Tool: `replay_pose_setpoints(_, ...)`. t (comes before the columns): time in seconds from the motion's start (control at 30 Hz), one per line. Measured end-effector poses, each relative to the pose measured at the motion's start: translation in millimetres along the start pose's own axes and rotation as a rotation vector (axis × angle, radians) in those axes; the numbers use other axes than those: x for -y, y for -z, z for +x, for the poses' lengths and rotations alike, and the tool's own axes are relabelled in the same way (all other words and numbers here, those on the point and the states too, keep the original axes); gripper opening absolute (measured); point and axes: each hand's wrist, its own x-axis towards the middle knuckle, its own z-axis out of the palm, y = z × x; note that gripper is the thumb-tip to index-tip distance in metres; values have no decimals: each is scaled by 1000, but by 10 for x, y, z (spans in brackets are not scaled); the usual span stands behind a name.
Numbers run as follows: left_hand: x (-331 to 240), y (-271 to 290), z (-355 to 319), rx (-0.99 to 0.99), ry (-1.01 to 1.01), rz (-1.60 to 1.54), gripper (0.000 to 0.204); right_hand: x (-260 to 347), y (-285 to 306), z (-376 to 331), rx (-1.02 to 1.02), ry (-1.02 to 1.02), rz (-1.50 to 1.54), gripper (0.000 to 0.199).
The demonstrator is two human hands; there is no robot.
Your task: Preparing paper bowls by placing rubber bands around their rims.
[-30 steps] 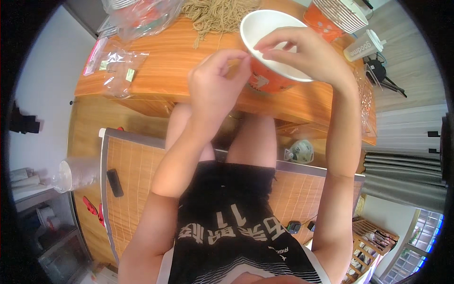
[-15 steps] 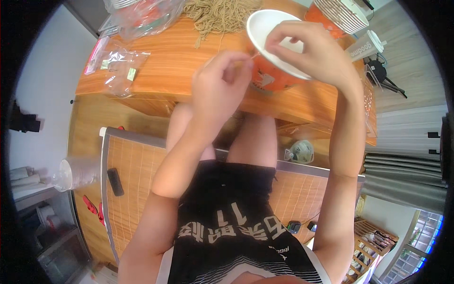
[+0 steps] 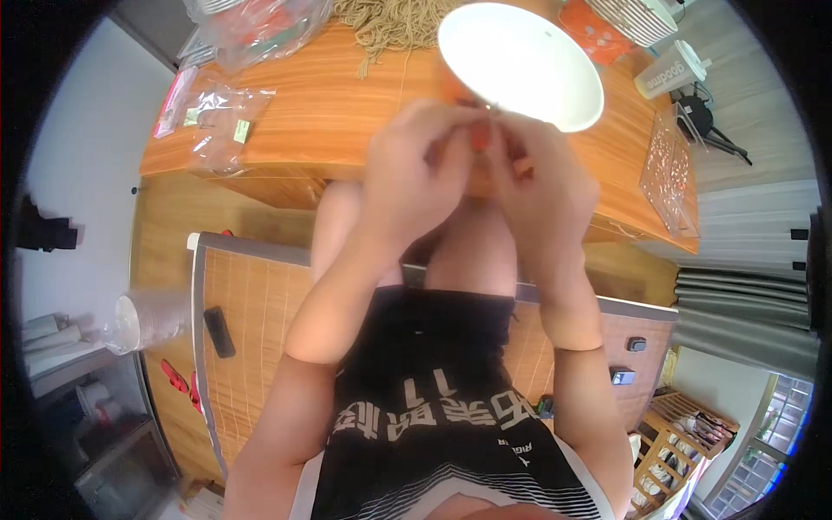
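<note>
A large paper bucket (image 3: 520, 65), white inside and orange outside, is tipped so its mouth faces me on the wooden table. Against its near rim my left hand (image 3: 414, 173) is closed in a pinch, thumb and forefinger together. Fingertip to fingertip with it, my right hand (image 3: 550, 182) is pinched too. A small orange-red patch shows between the two hands, and a tiny pale spot sits at the rim above them. Blur and the fingers hide what they grip. Beyond the bucket's left side lies a heap of tan twine (image 3: 390, 22).
On the table (image 3: 321, 87) lie clear plastic packaging (image 3: 221, 130) at left and bagged tubs (image 3: 260, 30) at the far left. Stacked orange buckets (image 3: 620, 26), a paper cup (image 3: 672, 69) and a clear beaded panel (image 3: 667, 173) are at right. My legs are under the table edge.
My right hand has come out from over the bucket's mouth, down and left to meet my left hand at the rim. The bucket's mouth has turned more toward me.
</note>
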Motion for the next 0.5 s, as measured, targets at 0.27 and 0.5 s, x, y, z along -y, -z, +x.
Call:
replay_pose_setpoints(0.27, -96, 140, 167, 15, 37, -46, 12, 46, -137, -173, -108, 19, 64, 17)
replay_pose_setpoints(0.5, -141, 235, 220, 164, 337, -252, 14, 165, -317, -333, -75, -321, 591, 11)
